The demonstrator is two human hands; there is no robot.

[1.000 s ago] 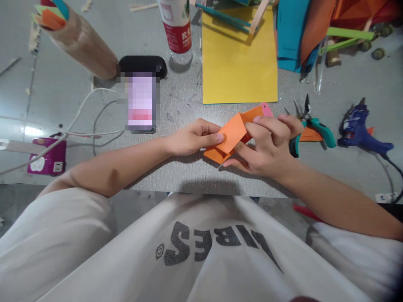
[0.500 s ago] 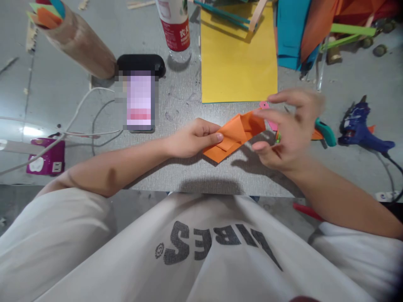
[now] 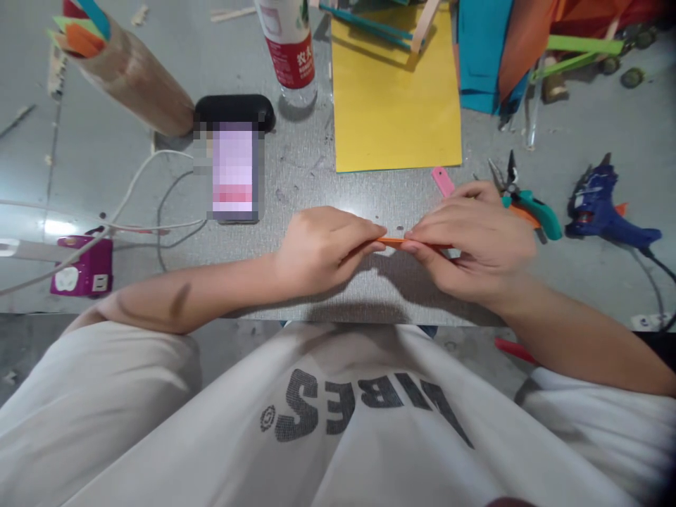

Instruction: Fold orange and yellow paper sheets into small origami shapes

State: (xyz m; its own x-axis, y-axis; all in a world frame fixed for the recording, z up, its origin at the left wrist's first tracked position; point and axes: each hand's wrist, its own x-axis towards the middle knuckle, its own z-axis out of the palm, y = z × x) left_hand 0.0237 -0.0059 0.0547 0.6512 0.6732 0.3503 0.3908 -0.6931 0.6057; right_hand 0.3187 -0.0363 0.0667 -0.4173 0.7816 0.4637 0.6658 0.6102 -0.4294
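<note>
A folded orange paper point(image 3: 391, 241) is seen edge-on as a thin strip between my two hands, above the grey table. My left hand point(image 3: 330, 246) pinches its left end between thumb and fingers. On the right end, my right hand point(image 3: 470, 243) grips it the same way, its fingers hiding most of that side. A pink tool handle point(image 3: 442, 182) lies just beyond my right hand, partly covered by it. Pliers with teal and orange handles point(image 3: 533, 208) rest to the right of that hand.
Yellow paper point(image 3: 398, 105) lies beyond my hands, with a bottle point(image 3: 293, 60) and a phone point(image 3: 232, 169) to the left. A blue glue gun point(image 3: 607, 208) is at the right. Cables and a purple power adapter point(image 3: 84, 266) sit on the left.
My right hand has closed on the orange paper, where before it was open beside it. The paper has turned from showing its broad face to edge-on. The pliers are more exposed.
</note>
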